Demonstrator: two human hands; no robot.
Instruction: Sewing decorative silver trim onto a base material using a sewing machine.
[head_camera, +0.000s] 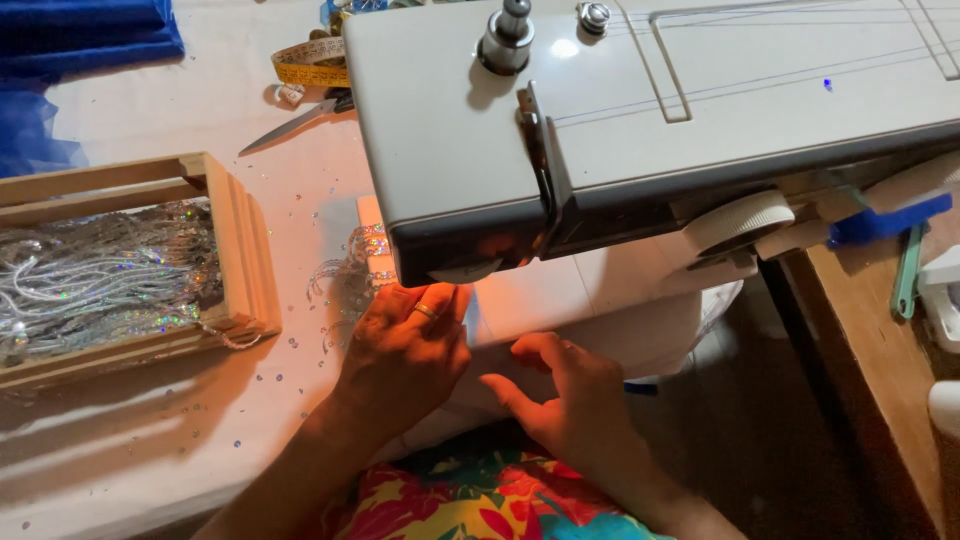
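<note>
Left hand: the left hand (405, 345) lies flat on the white cloth (560, 300) right under the machine's head, fingers together and pressed down, a ring showing on one finger. It grips nothing; it pins.
Right hand: the right hand (570, 400) sits just beside it at the near edge, fingers curled loosely, thumb stretched toward the left hand, resting on the cloth rather than pinching it, as far as I can tell.
Cloth: on the machine bed, running from under the head toward the person's lap. A strip of sequin trim (355, 265) lies touching it on the left, feeding in toward the needle area.
Needle: hidden by the head of the sewing machine (640, 110); I cannot tell if it is down.
Doing it well: my read is both palms should stay flat, guiding and not dragging, with fingertips kept to the side of the foot, and the trim held straight as it goes in.
Crate: a wooden crate (235, 250) with more silvery trim stands left, well apart from the hands.
Table top: scissors (300, 118) and a yellow tape measure (310, 62) lie behind, blue fabric (85, 35) in the far corner; loose sequins are scattered about.
</note>
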